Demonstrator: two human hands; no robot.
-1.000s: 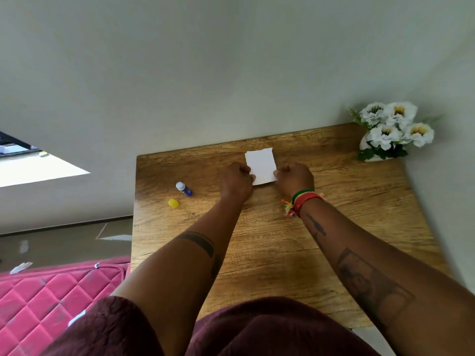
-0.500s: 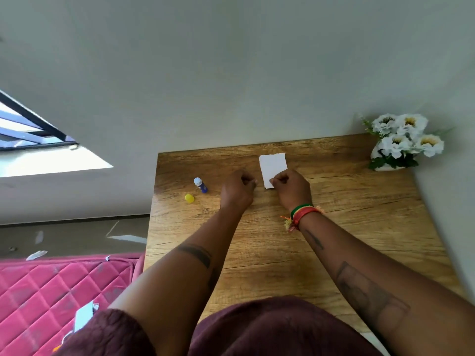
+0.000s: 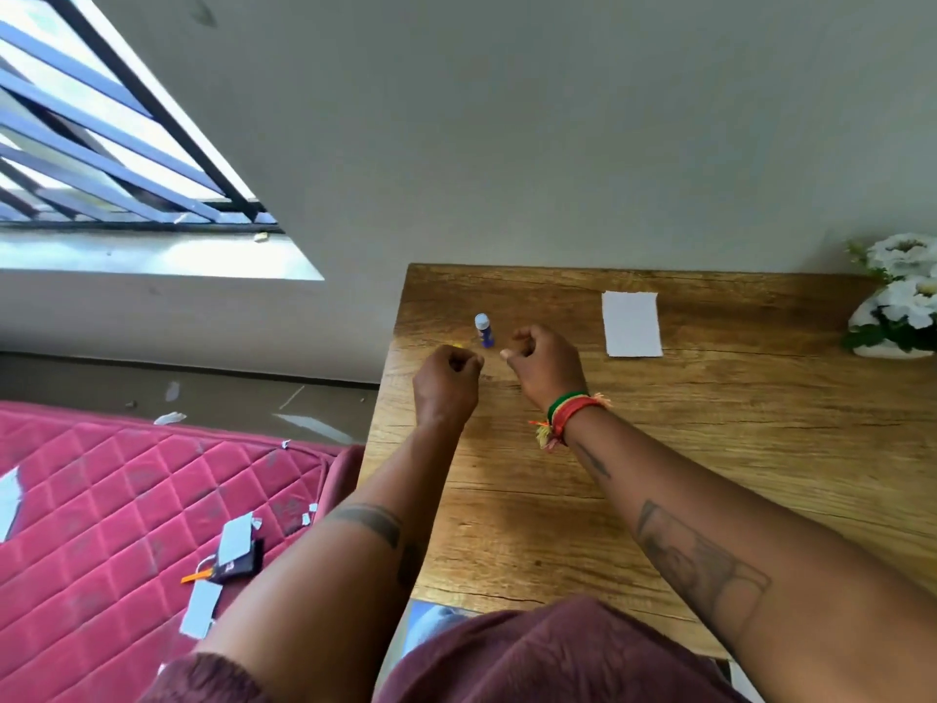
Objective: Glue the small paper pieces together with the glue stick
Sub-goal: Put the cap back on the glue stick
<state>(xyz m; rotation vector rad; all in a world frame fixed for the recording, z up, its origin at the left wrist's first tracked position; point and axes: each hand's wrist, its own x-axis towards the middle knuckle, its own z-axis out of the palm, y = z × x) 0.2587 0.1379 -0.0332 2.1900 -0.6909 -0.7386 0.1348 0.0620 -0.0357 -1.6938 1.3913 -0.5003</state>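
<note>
A white paper piece [image 3: 632, 324] lies flat on the wooden table [image 3: 710, 449], to the right of both hands. The uncapped blue glue stick [image 3: 484, 330] stands upright near the table's left edge. My right hand [image 3: 545, 365] hovers just right of it with its fingers loosely curled, apart from the stick and holding nothing. My left hand [image 3: 446, 383] is curled into a loose fist in front of the stick. A sliver of the yellow cap [image 3: 458, 346] shows just beyond its knuckles; whether the fingers touch the cap is hidden.
A white vase of white flowers [image 3: 897, 317] stands at the table's far right by the wall. Left of the table lies a pink quilted mattress [image 3: 101, 499] with paper scraps, a dark object and an orange tool. A barred window is at the upper left.
Both hands have let go of the paper and moved left to the glue stick and cap. The paper stays flat on the table. The view has swung to the left.
</note>
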